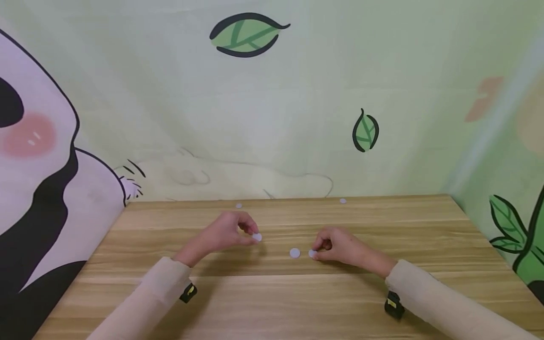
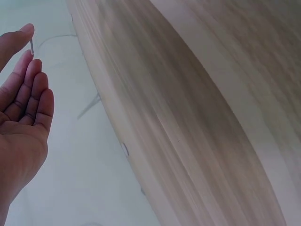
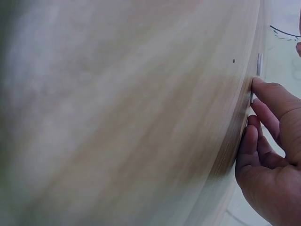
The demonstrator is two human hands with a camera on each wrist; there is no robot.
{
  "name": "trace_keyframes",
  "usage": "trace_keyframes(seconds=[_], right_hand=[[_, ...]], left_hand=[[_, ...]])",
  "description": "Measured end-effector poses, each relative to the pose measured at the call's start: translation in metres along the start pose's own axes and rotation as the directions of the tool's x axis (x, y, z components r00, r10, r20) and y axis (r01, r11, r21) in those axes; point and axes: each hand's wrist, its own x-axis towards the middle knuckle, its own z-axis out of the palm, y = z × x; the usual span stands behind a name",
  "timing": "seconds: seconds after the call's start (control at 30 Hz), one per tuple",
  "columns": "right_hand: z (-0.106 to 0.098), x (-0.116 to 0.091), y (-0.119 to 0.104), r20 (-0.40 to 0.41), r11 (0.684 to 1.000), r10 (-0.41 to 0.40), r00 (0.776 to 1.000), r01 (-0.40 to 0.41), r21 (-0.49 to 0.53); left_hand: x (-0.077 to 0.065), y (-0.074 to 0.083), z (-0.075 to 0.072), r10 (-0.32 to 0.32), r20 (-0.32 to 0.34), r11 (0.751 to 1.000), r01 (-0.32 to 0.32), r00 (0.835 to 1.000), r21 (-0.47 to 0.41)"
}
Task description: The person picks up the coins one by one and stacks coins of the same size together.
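1. pinching the left disc point(image 1: 257, 237) between thumb and finger, our left hand point(image 1: 225, 233) holds it at ten o'clock from the middle disc point(image 1: 294, 253), seemingly above the table point(image 1: 276, 302).
2. at three o'clock, just beside the middle disc, our right hand point(image 1: 344, 248) pinches the right disc point(image 1: 312, 254), low by the wood.
3. near the back edge we see one far disc point(image 1: 239, 206) toward ten o'clock and another far disc point(image 1: 343, 201) between one and two.
4. we judge the left disc thin and held by little, so a slack or crooked squeeze could drop it.
5. if our right hand drifted toward nine o'clock, the right disc could knock the middle disc or ride over it.
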Motion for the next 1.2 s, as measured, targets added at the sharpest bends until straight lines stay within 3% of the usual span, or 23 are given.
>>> trace_keyframes(seconds=[0.47, 0.8, 1.2], right_hand=[[0.001, -0.001, 0.001, -0.007, 1.0, -0.009, 1.0, 0.009, -0.014], [0.001, 0.0, 0.0, 0.001, 1.0, -0.021, 1.0, 0.021, -0.02], [0.002, 0.002, 0.0, -0.012, 1.0, -0.02, 1.0, 0.02, -0.021]], left_hand=[[0.015, 0.009, 0.014, 0.033, 0.027, 0.999, -0.032, 0.999, -0.012], [0.019, 0.013, 0.019, 0.03, 0.032, 0.999, -0.029, 0.999, -0.034], [0.028, 0.018, 0.026, 0.041, 0.042, 0.999, -0.041, 0.998, -0.009]])
